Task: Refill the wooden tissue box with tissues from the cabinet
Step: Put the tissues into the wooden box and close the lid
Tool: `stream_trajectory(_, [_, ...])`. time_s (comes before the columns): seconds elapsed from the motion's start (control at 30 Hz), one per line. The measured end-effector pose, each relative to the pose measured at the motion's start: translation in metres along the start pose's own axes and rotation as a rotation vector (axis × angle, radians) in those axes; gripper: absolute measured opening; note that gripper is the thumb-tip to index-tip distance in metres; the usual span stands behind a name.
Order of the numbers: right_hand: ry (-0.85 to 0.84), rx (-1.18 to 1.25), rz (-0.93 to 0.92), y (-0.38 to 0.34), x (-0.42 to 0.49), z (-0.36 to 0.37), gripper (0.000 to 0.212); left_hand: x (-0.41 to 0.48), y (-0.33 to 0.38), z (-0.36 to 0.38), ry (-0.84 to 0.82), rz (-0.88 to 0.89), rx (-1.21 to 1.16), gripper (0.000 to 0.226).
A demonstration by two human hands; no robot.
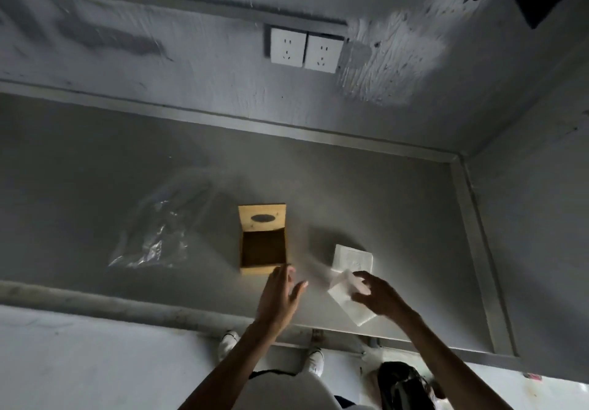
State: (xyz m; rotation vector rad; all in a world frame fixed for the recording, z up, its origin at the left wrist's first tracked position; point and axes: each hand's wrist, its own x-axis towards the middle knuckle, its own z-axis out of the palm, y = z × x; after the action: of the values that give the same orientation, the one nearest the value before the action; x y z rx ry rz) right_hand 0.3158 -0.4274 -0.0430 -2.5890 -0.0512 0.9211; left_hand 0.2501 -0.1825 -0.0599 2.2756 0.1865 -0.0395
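Observation:
The wooden tissue box [263, 251] stands on the grey counter [382, 205], its lid with a dark oval slot slid back so the inside shows dark, with no tissues visible inside. A white stack of tissues [352, 258] lies flat to its right. My right hand [377, 293] grips a second white tissue pack [347, 302] just in front of that stack, a loose sheet curling up by the fingers. My left hand [280, 296] hovers with fingers spread at the box's near right corner, holding nothing.
A crumpled clear plastic bag [156, 231] lies left of the box. Two white wall sockets [306, 49] sit on the back wall. A raised metal lip [478, 250] bounds the counter at right. A dark bag [404, 384] and my white shoes are on the floor below.

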Motion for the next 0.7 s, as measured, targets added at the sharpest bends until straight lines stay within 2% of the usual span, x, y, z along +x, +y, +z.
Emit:
stream_trajectory(0.07, [-0.034, 0.311, 0.04, -0.014, 0.005, -0.02, 0.067, 0.001, -0.011, -0.029, 0.284, -0.122, -0.095, 0.026])
stream_trajectory(0.1, [-0.032, 0.397, 0.039, -0.026, 0.013, -0.028, 0.072, 0.003, -0.02, -0.042, 0.346, -0.213, -0.142, 0.031])
stream_trajectory(0.13, [-0.034, 0.437, 0.019, -0.042, 0.023, -0.035, 0.076, 0.006, -0.029, -0.053, 0.363, -0.288, -0.171, 0.042])
stream_trajectory(0.2, [-0.092, 0.424, -0.085, -0.097, 0.032, -0.046, 0.062, 0.018, -0.056, -0.066, 0.306, -0.404, -0.197, 0.061])
stream_trajectory(0.23, [-0.145, 0.368, -0.144, -0.127, 0.035, -0.049, 0.056, 0.025, -0.066, -0.07, 0.236, -0.471, -0.22, 0.059])
stream_trajectory(0.3, [-0.262, 0.167, -0.265, -0.178, 0.049, -0.047, 0.062, 0.037, -0.074, -0.077, 0.123, -0.554, -0.335, 0.038])
stream_trajectory(0.33, [-0.304, 0.027, -0.304, -0.203, 0.053, -0.045, 0.066, 0.041, -0.075, -0.081, 0.06, -0.55, -0.408, 0.027])
stream_trajectory(0.37, [-0.316, -0.135, -0.342, -0.225, 0.057, -0.041, 0.068, 0.045, -0.074, -0.085, 0.009, -0.527, -0.453, 0.025])
stream_trajectory(0.47, [-0.32, -0.456, -0.367, -0.261, 0.072, -0.027, 0.07, 0.055, -0.09, -0.082, -0.035, -0.487, -0.472, 0.037])
stream_trajectory(0.57, [-0.355, -0.574, -0.357, -0.273, 0.08, -0.018, 0.07, 0.061, -0.117, -0.065, -0.093, -0.445, -0.483, 0.033])
stream_trajectory(0.7, [-0.401, -0.636, -0.306, -0.279, 0.086, -0.019, 0.065, 0.058, -0.101, -0.088, -0.159, -0.457, -0.516, 0.042])
